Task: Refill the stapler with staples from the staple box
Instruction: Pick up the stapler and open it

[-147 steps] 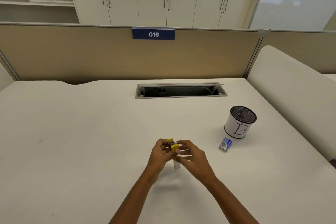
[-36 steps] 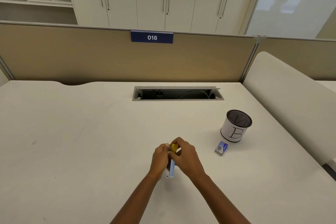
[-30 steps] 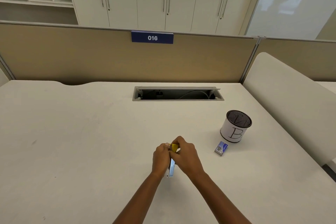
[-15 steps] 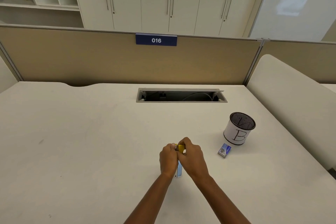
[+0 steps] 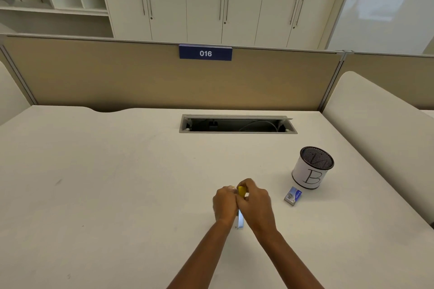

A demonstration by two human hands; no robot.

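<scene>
Both hands are closed together around a small stapler just above the white desk, near its front middle. Its yellow end shows between the fingertips and a pale blue-white body pokes out below the palms. My left hand wraps its left side and my right hand presses against its right side. Most of the stapler is hidden by the fingers. The small blue staple box lies on the desk to the right, apart from my hands.
A white mesh-topped pen cup marked "B" stands behind the staple box. A cable slot opens in the desk further back. A tan partition with a "016" sign closes the far edge, and a rounded divider the right.
Earlier my fingers were spread around the yellow stapler parts; now both hands are clamped tightly together on it. The staple box has not moved.
</scene>
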